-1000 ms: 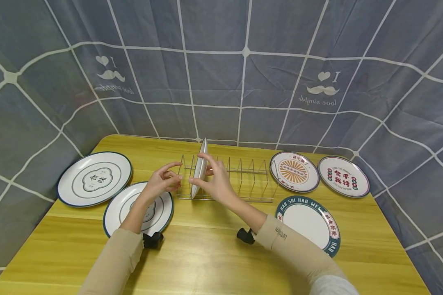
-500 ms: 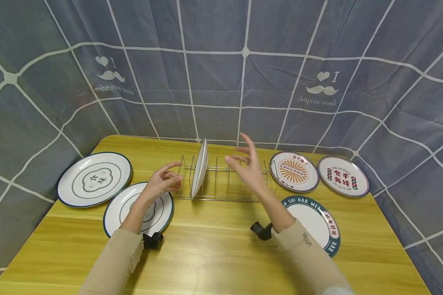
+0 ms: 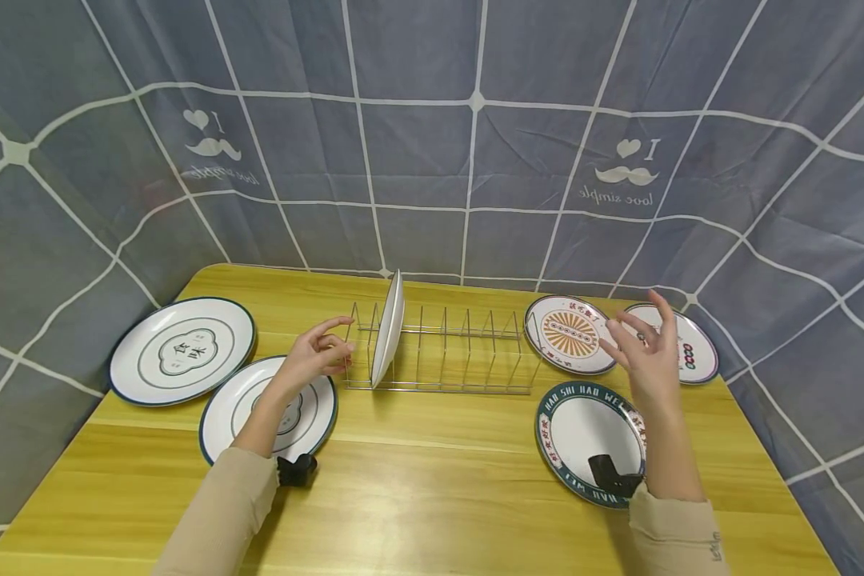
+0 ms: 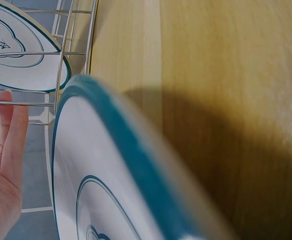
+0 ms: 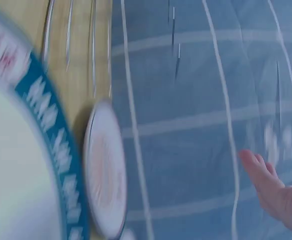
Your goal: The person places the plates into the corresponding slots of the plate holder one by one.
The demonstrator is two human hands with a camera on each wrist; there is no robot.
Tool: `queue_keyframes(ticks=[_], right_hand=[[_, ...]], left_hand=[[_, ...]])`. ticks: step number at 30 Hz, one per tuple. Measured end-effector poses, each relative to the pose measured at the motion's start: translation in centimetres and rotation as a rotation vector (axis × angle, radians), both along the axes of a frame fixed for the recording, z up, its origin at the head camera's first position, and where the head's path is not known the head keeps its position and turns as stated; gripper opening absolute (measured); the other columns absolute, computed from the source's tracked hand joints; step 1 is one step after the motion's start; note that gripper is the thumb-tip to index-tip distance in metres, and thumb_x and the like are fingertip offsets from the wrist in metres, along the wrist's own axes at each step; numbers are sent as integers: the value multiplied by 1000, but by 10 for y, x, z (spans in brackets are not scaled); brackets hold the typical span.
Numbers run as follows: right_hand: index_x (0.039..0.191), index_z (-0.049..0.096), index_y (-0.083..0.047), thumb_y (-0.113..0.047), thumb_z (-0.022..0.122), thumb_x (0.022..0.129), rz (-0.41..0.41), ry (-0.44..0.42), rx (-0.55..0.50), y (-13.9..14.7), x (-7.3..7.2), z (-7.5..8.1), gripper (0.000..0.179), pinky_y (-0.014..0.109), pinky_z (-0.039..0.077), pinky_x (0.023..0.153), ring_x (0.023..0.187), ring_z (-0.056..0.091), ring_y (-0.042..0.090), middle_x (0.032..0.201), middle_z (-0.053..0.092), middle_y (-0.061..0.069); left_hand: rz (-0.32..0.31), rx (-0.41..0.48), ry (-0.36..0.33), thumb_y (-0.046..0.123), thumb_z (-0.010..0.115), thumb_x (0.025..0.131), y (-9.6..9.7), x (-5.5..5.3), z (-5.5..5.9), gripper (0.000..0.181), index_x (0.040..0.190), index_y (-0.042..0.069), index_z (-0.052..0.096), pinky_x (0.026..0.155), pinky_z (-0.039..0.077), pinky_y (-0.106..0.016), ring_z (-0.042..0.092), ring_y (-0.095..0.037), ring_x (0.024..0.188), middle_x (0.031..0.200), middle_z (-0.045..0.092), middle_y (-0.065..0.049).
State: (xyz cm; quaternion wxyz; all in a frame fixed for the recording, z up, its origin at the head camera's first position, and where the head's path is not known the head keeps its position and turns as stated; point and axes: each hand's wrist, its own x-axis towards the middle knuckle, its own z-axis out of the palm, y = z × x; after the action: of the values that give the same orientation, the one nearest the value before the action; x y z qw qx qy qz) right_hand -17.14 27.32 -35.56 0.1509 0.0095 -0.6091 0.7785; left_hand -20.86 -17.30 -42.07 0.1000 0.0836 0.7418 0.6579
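My left hand [image 3: 313,354] is at the left end of the wire dish rack [image 3: 468,390], fingertips touching its end wire. In the left wrist view its fingers [image 4: 14,130] look fairly straight behind a wire. One white plate [image 3: 389,332] stands upright in a left slot of the rack. My right hand [image 3: 651,364] hovers over the right side, thumb and fingers apart, holding nothing. Below it lie the orange-patterned plate [image 3: 570,334] and a red-lettered plate [image 3: 698,346], partly hidden by the hand. A green-rimmed plate [image 3: 583,424] lies nearer, beside the right wrist.
Two blue-rimmed plates lie at left, a larger one [image 3: 144,364] at the back and another [image 3: 317,420] partly under the left forearm. The wooden table [image 3: 432,496] meets a grey-blue grid curtain [image 3: 425,160] behind. Dark wrist cameras [image 3: 298,470] sit on both wrists.
My right hand has let go of the upright plate and moved right, over the plates there. The plate stays standing in the rack. My left hand has kept its place.
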Motion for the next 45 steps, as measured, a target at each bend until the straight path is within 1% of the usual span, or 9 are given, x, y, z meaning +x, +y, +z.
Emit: queue_keyframes(ticks=[4, 10, 13, 22, 26, 29, 33, 41, 45], right_hand=[[142, 24, -22, 6, 60, 84, -49, -22, -93, 37, 16, -12, 74, 31, 53, 73, 90, 61, 14, 110, 48, 8], [141, 27, -27, 7, 63, 81, -68, -37, -84, 133, 11, -91, 78, 36, 54, 72, 97, 60, 15, 114, 51, 8], [143, 24, -29, 4, 64, 81, -31, -94, -68, 159, 16, -114, 80, 37, 54, 72, 96, 60, 14, 113, 52, 6], [147, 6, -30, -9, 54, 92, 170, -419, 255, 117, 59, -70, 76, 28, 54, 75, 87, 62, 4, 105, 49, -9], [148, 0, -24, -20, 53, 94, 287, -535, 498, 114, 61, -74, 75, 37, 51, 83, 92, 56, 1, 128, 37, 19], [147, 1, -17, -19, 51, 95, 403, -559, 574, 114, 60, -79, 72, 42, 49, 85, 96, 54, 7, 137, 20, 36], [147, 10, -17, -14, 55, 92, 503, -561, 586, 117, 58, -85, 71, 38, 50, 80, 94, 57, 17, 129, 32, 31], [140, 36, -15, 1, 54, 89, 662, -367, 489, 127, 55, -96, 57, 28, 52, 76, 94, 57, 7, 116, 52, -15], [141, 35, -13, 7, 47, 90, 749, -323, 348, 132, 53, -101, 56, 28, 52, 77, 94, 60, 10, 122, 51, -15]], left_hand=[[8, -3, 0, 18, 62, 89, 0, 0, 0, 56, 138, 8, 37, 83, 49, -49, 61, -13, 78, 80, 60, 0], [9, -14, -7, 19, 62, 89, 1, 0, -1, 58, 139, 7, 36, 82, 50, -47, 61, -13, 78, 81, 60, 0], [8, -13, -1, 19, 62, 89, 0, -1, -2, 58, 139, 6, 36, 82, 50, -47, 61, -15, 79, 82, 60, -3], [-5, -7, 11, 18, 61, 89, -2, -1, -4, 55, 138, 8, 37, 82, 50, -48, 62, -20, 83, 85, 61, -10], [-3, -6, 8, 18, 61, 89, -1, -1, -3, 55, 138, 8, 37, 82, 50, -49, 62, -21, 83, 85, 60, -9], [-3, -5, 7, 18, 61, 89, -1, -1, -3, 56, 138, 8, 37, 82, 50, -49, 62, -20, 83, 85, 60, -8], [-4, -3, 9, 18, 61, 89, -1, -2, -3, 56, 138, 7, 37, 81, 50, -48, 62, -19, 82, 85, 61, -7], [-3, -3, 7, 18, 61, 89, -1, -1, -3, 57, 139, 7, 36, 82, 50, -48, 61, -14, 79, 81, 60, 0], [0, -1, 4, 18, 61, 89, 0, -2, -3, 57, 139, 7, 36, 82, 50, -48, 61, -14, 80, 82, 60, -1]])
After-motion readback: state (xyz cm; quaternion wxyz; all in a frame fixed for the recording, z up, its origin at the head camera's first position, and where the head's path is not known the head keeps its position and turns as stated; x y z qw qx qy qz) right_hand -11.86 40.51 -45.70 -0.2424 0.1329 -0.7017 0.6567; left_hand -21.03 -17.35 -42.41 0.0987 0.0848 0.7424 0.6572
